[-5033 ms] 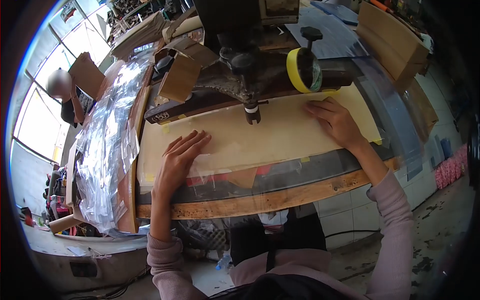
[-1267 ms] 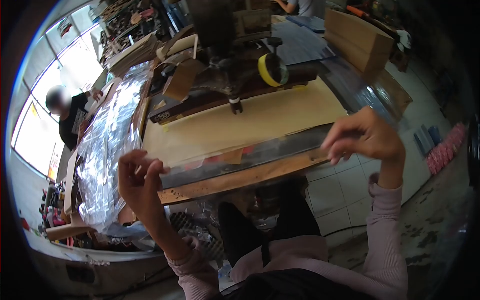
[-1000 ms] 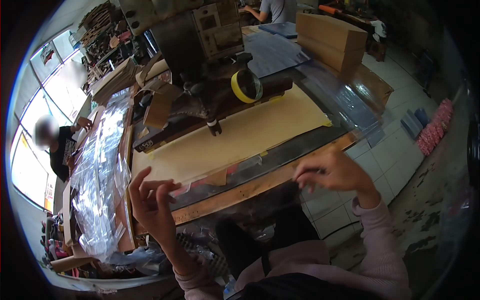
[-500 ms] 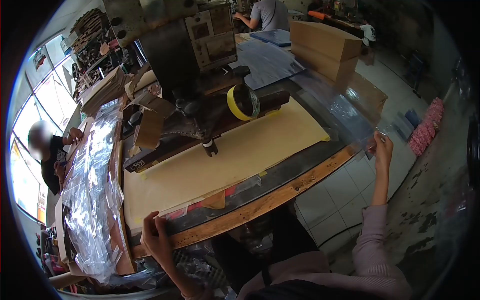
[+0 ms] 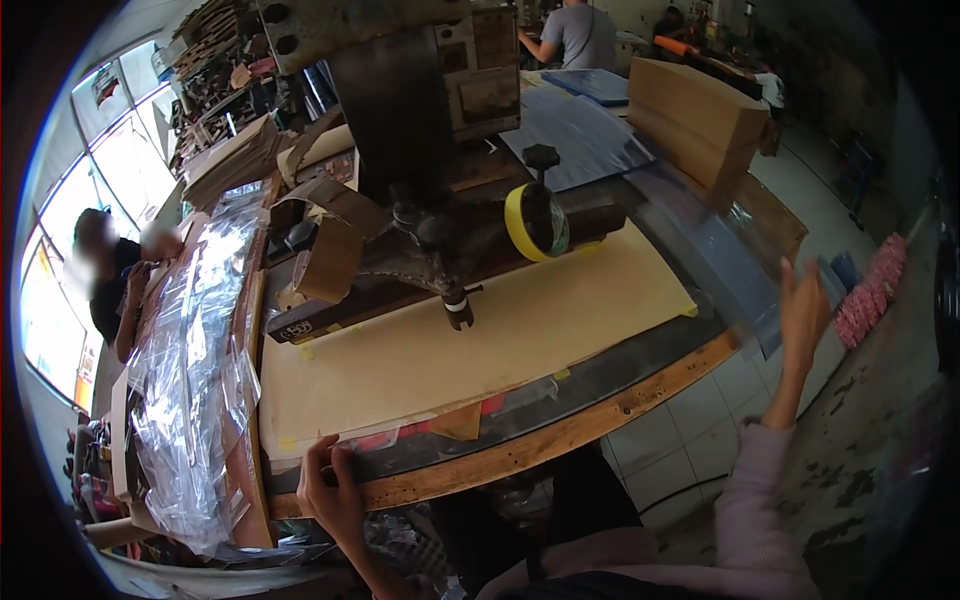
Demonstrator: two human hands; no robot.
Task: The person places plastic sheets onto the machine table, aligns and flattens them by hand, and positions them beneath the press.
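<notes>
My left hand (image 5: 330,488) rests at the front left of the worktable, on its wooden edge strip (image 5: 520,445), fingers loosely bent and apart, holding nothing visible. My right hand (image 5: 803,312) is raised beside the right end of the table, with fingers stretched out. Just left of it, clear plastic sheets (image 5: 722,262) hang over the table's right side. Between my hands lies a long tan board (image 5: 430,375), taped with yellow bits at its corners. Above the board sits a dark press bar (image 5: 395,290), with a yellow tape roll (image 5: 518,222) hung on it.
A cardboard box (image 5: 690,120) and stacked bluish sheets (image 5: 575,130) stand at the back. Crumpled clear plastic (image 5: 190,400) covers the left side. A pink mop (image 5: 875,290) leans at right. One person (image 5: 110,270) sits at left; another (image 5: 585,35) is at the back.
My right hand has let go of the plastic sheet's corner and moved slightly right, its fingers opening. My left hand stays at the table edge. The view has shifted a little.
</notes>
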